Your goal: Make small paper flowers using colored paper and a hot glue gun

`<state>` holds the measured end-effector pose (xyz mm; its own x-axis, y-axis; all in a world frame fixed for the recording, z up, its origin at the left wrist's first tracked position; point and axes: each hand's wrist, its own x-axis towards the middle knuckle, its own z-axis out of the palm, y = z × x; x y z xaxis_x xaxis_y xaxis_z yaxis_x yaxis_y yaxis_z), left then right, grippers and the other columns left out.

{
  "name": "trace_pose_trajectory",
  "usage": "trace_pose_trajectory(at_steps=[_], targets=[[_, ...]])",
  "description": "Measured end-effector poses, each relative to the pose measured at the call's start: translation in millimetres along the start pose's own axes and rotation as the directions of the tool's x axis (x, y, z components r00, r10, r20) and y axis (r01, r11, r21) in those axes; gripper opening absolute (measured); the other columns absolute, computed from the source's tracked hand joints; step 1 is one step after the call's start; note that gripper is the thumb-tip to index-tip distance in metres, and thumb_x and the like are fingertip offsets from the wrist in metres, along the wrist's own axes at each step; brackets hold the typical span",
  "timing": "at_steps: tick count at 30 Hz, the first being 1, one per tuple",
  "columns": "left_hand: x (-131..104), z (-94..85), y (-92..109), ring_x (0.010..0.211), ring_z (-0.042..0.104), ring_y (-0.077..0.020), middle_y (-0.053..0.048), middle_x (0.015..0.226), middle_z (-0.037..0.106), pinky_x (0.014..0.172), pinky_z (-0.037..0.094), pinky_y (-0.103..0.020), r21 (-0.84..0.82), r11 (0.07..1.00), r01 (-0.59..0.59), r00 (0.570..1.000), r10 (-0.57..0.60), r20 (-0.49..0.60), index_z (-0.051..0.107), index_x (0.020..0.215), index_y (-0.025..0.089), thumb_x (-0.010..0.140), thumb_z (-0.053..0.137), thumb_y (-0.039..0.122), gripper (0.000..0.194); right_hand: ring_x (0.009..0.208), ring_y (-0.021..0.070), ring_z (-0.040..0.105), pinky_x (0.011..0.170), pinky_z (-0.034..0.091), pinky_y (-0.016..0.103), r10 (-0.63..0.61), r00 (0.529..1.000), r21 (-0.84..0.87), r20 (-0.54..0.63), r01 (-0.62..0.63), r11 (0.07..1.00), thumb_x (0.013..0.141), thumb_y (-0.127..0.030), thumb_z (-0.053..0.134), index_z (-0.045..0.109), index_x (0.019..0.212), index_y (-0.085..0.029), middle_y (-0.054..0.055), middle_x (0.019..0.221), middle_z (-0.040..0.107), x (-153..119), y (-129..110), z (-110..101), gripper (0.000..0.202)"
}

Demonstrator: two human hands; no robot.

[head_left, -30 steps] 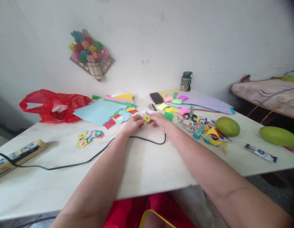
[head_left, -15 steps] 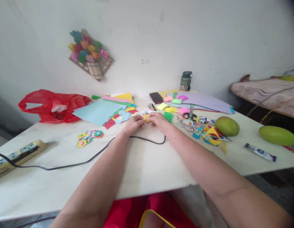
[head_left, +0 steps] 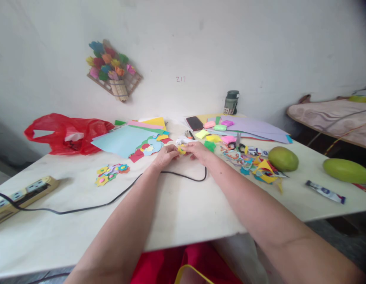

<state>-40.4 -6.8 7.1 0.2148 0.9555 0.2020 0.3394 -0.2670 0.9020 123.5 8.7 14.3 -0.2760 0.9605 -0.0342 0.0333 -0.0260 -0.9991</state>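
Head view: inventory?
table: 1, white, front
bouquet: 1, multicoloured, wall
bag: 1, red, left
power strip: 1, cream, left
cutouts: several, mixed, left
sheets: several, mixed, back
phone: 1, dark, back
bottle: 1, green, back
packets: several, mixed, right
scissors: 1, dark, right
scraps: many, mixed, right
tubes: 2+, white, right
fruits: 2, green, right
cable: 1, black, front
platform: 1, pale, right
tool: 1, white, centre
piece: 1, yellow, centre
hand grips: 2, bare, centre

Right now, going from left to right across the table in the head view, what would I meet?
Power strip, flower cut-outs, left hand, small yellow piece, right hand, scissors, rounder green fruit, blue-and-white tube.
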Motion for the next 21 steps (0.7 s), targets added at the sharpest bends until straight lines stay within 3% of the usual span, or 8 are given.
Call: trace_pose_trajectory(at_steps=[6, 12, 21], targets=[[-1.5, 0.8, 1.7, 0.057, 0.051, -0.0118, 0.000, 0.060, 0.057, 0.060, 0.040, -0.025, -0.019, 1.000, -0.006, 1.000, 0.005, -0.014, 0.054, 0.065, 0.016, 0.067, 0.055, 0.034, 0.018, 0.056, 0.0095, 0.053, 0.039, 0.028, 0.016, -0.028, 0.998, 0.026, -0.056, 0.029, 0.999, 0.056, -0.036, 0.073, 0.052, 0.057, -0.016, -0.001, 0.057, 0.055, -0.3, 1.4, 5.1, 0.029], [-0.7, 0.1, 0.0, 0.059, 0.052, -0.0123, 0.000, 0.061, 0.056, 0.063, 0.042, -0.026, -0.112, 0.993, 0.027, 0.999, -0.028, -0.015, 0.052, 0.066, 0.016, 0.067, 0.056, 0.035, 0.020, 0.057, 0.0098, 0.056, 0.040, 0.028, 0.017, -0.002, 1.000, 0.089, -0.019, 0.004, 0.996, 0.062, -0.040, 0.068, 0.057, 0.069, -0.017, 0.000, 0.067, 0.061, -2.1, -0.6, 3.8, 0.026], [-3.7, 1.1, 6.3, 0.061, 0.052, -0.0135, -0.001, 0.063, 0.058, 0.063, 0.041, -0.026, 0.056, 0.998, 0.003, 1.000, -0.003, 0.008, 0.055, 0.066, 0.016, 0.066, 0.053, 0.030, 0.014, 0.054, 0.0091, 0.050, 0.040, 0.030, 0.018, -0.011, 0.995, -0.002, -0.096, 0.011, 1.000, 0.063, -0.026, 0.067, 0.056, 0.060, -0.017, 0.000, 0.057, 0.058, 0.9, 2.7, 6.3, 0.015]])
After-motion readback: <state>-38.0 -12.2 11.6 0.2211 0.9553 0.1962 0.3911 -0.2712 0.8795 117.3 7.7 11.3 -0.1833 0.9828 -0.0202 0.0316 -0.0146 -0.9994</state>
